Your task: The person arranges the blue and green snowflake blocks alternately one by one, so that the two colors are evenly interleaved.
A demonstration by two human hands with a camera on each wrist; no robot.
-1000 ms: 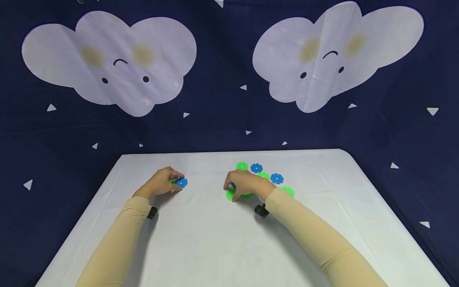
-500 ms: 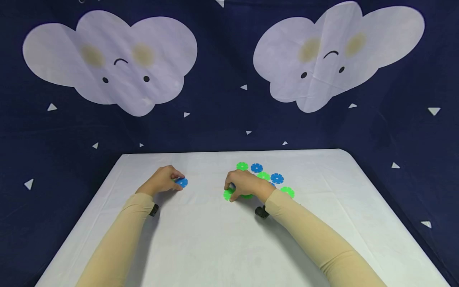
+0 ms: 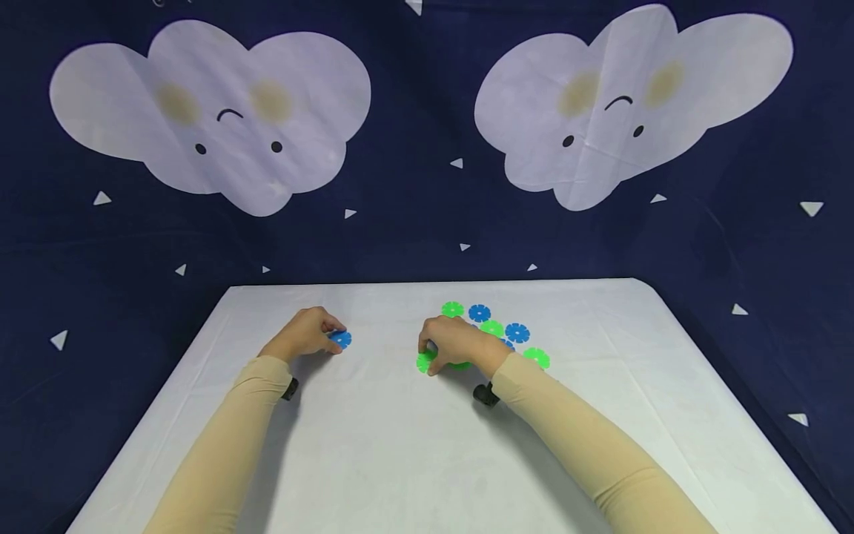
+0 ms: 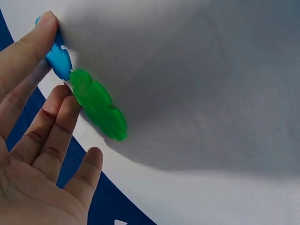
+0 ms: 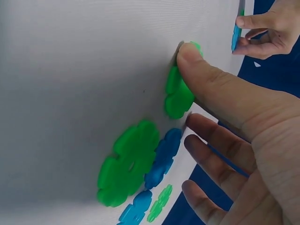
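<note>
On the left part of the table, my left hand [image 3: 307,334] pinches a blue notched flower-shaped disc [image 3: 341,340] between thumb and fingers. The left wrist view has that blue disc tilted, with a green disc [image 4: 98,105] right against its end and by the fingertips; whether the two are joined I cannot tell. My right hand [image 3: 457,343] holds a green disc [image 3: 424,362] at table level. Its thumb lies over this green disc [image 5: 179,96] in the right wrist view, and the fingertips behind it are partly hidden.
Several loose blue and green discs lie around and beyond my right hand, including a green disc [image 3: 537,358], a blue disc [image 3: 517,333] and a green disc [image 3: 452,308]. Some are half covered by the hand. The white table [image 3: 400,460] ends at a dark blue cloud-print cloth [image 3: 420,222].
My left wrist has shifted slightly right, and the green bit behind the blue disc has gone out of sight in the head view. The right hand's green disc has slid slightly left.
</note>
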